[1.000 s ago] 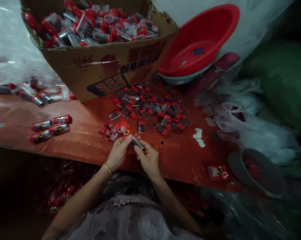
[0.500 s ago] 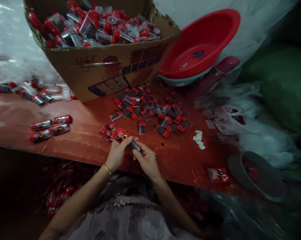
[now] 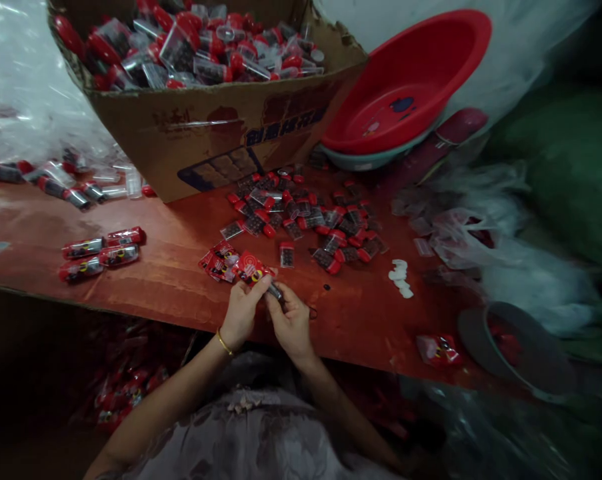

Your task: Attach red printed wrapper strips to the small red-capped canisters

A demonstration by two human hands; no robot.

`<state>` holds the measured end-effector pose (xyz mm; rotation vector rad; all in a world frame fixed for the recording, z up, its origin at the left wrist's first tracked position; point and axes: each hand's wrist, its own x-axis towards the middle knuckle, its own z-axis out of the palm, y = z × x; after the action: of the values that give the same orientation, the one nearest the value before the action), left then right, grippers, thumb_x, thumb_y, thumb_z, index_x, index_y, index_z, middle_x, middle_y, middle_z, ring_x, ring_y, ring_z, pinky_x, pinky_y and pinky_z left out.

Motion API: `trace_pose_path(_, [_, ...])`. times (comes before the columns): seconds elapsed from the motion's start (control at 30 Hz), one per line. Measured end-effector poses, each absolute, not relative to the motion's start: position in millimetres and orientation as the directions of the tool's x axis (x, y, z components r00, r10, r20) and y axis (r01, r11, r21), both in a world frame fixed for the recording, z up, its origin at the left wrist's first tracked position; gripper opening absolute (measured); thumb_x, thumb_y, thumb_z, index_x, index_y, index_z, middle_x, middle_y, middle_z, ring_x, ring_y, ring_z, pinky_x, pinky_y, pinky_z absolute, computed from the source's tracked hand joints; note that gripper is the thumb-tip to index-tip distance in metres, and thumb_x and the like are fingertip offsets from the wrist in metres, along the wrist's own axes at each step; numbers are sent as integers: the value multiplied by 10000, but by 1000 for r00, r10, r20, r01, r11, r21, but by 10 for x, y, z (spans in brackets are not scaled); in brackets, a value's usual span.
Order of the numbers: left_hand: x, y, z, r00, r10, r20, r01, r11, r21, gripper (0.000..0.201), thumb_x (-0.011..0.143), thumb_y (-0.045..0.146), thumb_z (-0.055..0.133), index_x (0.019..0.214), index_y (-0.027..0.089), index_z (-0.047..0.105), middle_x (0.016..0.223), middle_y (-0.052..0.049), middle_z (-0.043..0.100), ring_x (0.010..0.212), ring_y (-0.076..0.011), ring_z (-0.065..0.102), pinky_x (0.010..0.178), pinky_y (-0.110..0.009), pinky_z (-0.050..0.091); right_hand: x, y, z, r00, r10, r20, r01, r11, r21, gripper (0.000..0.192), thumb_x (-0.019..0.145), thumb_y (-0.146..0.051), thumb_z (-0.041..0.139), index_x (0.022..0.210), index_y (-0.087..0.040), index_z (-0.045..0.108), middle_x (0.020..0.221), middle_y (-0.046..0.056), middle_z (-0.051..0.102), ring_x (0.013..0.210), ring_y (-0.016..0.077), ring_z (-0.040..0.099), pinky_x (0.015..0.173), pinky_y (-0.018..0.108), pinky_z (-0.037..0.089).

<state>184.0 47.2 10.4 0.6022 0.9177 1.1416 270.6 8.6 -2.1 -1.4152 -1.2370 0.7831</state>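
Note:
Both my hands meet just above the front of the table. My left hand (image 3: 241, 313), with a gold bracelet at its wrist, pinches a red printed wrapper (image 3: 249, 267) between thumb and fingers. Fingers of my right hand (image 3: 293, 325) close on a small clear bottle (image 3: 276, 292) with dark contents. One end of the bottle lies against or inside the wrapper; which one, I cannot tell. Beyond my left hand lie more flat red wrappers (image 3: 218, 260). A lone red-capped bottle (image 3: 287, 255) stands apart from a pile of similar bottles (image 3: 308, 217).
An open cardboard box (image 3: 205, 143) full of red-capped bottles stands at the back. Several wrapped bottles (image 3: 83, 249) lie at left. A red basin (image 3: 405, 87) leans behind. White pieces (image 3: 399, 277), a red packet (image 3: 438, 350) and a grey bowl (image 3: 523, 347) are at right.
My left hand and the wrapper have shifted right, towards my right hand. The wrapper now meets the bottle, and less of the bottle shows.

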Motion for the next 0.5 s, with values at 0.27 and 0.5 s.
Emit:
trace_pose_path(0.27, [1747, 506, 128, 151, 933, -326, -509, 356, 784, 355, 653, 480, 701, 709, 130, 685, 672, -31, 686, 641, -131, 610, 636, -237, 465, 2741, 52, -13, 284, 956, 70, 198, 13, -980, 287, 815, -350, 553, 1058, -216, 626, 778, 19, 667, 590, 133, 584, 480, 229, 465])
trace_pose_path(0.5, [1742, 513, 199, 145, 920, -365, -544, 382, 747, 378, 626, 463, 722, 798, 129, 685, 729, -54, 704, 735, -182, 656, 702, -277, 480, 2736, 82, -15, 212, 977, -27, 75, -44, -996, 285, 807, -371, 557, 1004, -175, 621, 575, -44, 547, 419, 68, 435, 418, 194, 376])
